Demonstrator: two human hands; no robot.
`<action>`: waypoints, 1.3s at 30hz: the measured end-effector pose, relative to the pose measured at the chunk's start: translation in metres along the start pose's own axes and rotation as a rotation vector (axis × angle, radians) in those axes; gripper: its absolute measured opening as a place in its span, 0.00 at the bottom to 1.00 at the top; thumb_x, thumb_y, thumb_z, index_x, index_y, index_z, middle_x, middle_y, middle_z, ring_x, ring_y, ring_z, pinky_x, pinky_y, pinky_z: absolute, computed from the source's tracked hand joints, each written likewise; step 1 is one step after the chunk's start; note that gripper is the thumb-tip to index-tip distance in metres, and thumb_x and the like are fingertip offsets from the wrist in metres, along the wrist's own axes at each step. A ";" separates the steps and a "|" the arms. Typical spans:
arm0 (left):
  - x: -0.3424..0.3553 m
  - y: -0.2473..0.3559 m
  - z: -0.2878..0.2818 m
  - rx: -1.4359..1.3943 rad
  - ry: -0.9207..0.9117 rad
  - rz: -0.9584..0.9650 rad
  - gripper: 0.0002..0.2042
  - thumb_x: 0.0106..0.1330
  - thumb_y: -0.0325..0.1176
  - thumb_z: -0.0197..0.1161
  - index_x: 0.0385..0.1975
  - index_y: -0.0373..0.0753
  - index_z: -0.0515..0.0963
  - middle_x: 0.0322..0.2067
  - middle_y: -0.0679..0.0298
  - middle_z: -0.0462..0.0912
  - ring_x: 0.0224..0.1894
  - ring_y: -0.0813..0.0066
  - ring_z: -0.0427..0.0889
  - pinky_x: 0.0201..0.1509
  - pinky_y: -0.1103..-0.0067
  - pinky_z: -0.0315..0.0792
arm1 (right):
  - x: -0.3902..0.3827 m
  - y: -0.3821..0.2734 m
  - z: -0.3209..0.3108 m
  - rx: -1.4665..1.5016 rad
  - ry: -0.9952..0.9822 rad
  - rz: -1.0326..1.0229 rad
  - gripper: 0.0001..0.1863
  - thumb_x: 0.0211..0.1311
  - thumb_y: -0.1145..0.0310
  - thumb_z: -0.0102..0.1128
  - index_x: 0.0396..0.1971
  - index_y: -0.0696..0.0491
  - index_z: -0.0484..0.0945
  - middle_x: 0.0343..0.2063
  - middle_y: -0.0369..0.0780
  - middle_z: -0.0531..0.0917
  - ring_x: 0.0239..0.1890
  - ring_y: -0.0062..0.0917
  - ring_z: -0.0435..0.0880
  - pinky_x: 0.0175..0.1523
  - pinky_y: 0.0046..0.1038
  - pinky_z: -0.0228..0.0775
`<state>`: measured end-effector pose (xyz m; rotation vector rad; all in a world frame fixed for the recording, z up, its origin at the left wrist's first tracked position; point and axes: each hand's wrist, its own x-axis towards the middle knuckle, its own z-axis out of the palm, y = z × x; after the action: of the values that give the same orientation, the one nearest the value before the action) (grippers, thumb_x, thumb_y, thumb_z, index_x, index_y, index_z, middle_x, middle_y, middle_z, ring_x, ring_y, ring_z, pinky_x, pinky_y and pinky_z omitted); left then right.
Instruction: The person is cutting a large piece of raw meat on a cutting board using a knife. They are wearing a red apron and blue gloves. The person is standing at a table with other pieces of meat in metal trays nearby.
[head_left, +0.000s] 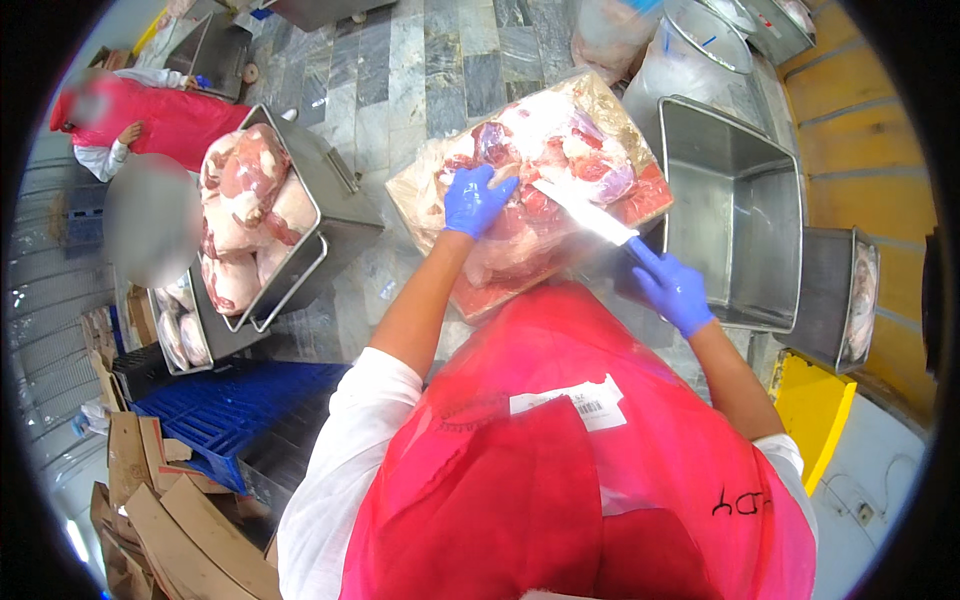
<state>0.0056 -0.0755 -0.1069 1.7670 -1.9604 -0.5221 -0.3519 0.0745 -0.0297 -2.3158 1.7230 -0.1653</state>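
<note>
A large block of raw meat, red and pale with fat, lies in front of me, with clear plastic film about its edges. My left hand, in a blue glove, presses on the near left part of the meat, fingers bent against it and thumb out to the side. In my right hand, also blue-gloved, is a knife by its blue handle. Its bright blade points left and away, over the meat's right part. Glare blurs the blade's edge, so I cannot tell how deep it touches.
A steel bin stands right of the meat. Another steel bin at left holds large meat pieces. Plastic-lined containers stand at far right. A blue pallet and cardboard lie at lower left. A person in a red apron stands at far left.
</note>
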 end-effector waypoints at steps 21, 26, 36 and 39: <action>-0.007 -0.009 0.037 -0.132 0.301 -0.009 0.13 0.67 0.43 0.61 0.24 0.41 0.79 0.25 0.50 0.82 0.31 0.48 0.82 0.38 0.55 0.73 | 0.176 -0.111 -0.229 -0.411 -0.547 -0.199 0.19 0.65 0.59 0.62 0.55 0.42 0.84 0.33 0.50 0.86 0.35 0.47 0.86 0.43 0.45 0.79; -0.013 -0.010 0.036 -0.221 0.278 -0.002 0.13 0.66 0.42 0.63 0.23 0.42 0.79 0.24 0.52 0.81 0.29 0.50 0.81 0.35 0.56 0.72 | 0.192 -0.132 -0.222 -0.397 -0.654 -0.116 0.18 0.66 0.60 0.61 0.55 0.43 0.84 0.33 0.50 0.86 0.35 0.48 0.86 0.42 0.45 0.78; -0.014 -0.005 0.033 -0.341 0.237 -0.042 0.13 0.65 0.39 0.63 0.22 0.39 0.78 0.22 0.50 0.79 0.29 0.50 0.81 0.35 0.57 0.73 | 0.073 -0.055 -0.113 -0.109 -0.324 0.014 0.26 0.69 0.60 0.61 0.66 0.37 0.74 0.26 0.51 0.83 0.27 0.49 0.84 0.32 0.48 0.76; -0.015 -0.001 0.026 -0.351 0.201 -0.084 0.13 0.66 0.37 0.63 0.22 0.37 0.77 0.23 0.49 0.79 0.29 0.49 0.80 0.35 0.58 0.72 | 0.030 -0.032 -0.055 -0.044 -0.133 0.056 0.27 0.68 0.59 0.63 0.67 0.36 0.73 0.25 0.48 0.82 0.24 0.45 0.84 0.30 0.44 0.76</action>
<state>-0.0076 -0.0613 -0.1302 1.6140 -1.5558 -0.6452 -0.3263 0.0469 0.0302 -2.2508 1.7393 0.0359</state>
